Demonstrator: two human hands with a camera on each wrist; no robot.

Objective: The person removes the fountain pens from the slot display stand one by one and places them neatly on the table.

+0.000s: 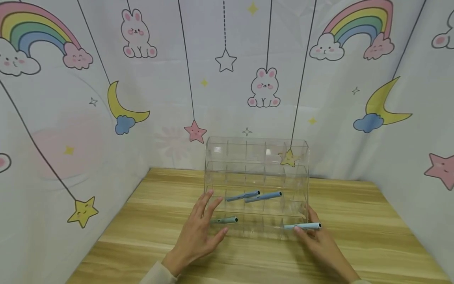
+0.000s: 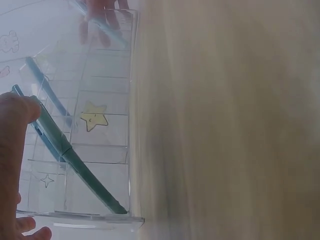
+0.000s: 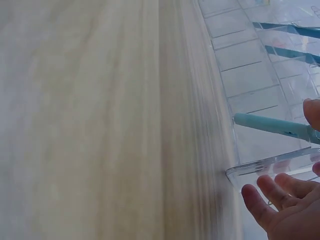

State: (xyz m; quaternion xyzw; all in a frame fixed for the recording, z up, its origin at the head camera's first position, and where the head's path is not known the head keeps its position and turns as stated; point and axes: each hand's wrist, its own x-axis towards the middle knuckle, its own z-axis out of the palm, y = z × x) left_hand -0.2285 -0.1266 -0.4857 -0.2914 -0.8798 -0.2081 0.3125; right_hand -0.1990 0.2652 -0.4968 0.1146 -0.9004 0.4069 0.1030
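Observation:
A clear acrylic rack (image 1: 256,139), with stepped rows of small compartments, stands on the wooden table. My left hand (image 1: 194,232) is at its left side, fingers spread; the thumb lies by a green pen (image 2: 90,177) leaning in the front row. Whether the thumb touches that pen I cannot tell. My right hand (image 1: 320,236) is at the rack's right side, its fingers outside the side wall and loosely extended. Its thumb is at a light blue pen (image 1: 309,226) in the front row's right end. Two blue pens (image 1: 242,196) lean in the row behind.
The wooden table (image 1: 142,236) extends around the rack. Behind and at both sides hangs a white curtain (image 1: 170,79) printed with rainbows, rabbits, moons and stars. The rack's back rows (image 1: 235,150) show no pens.

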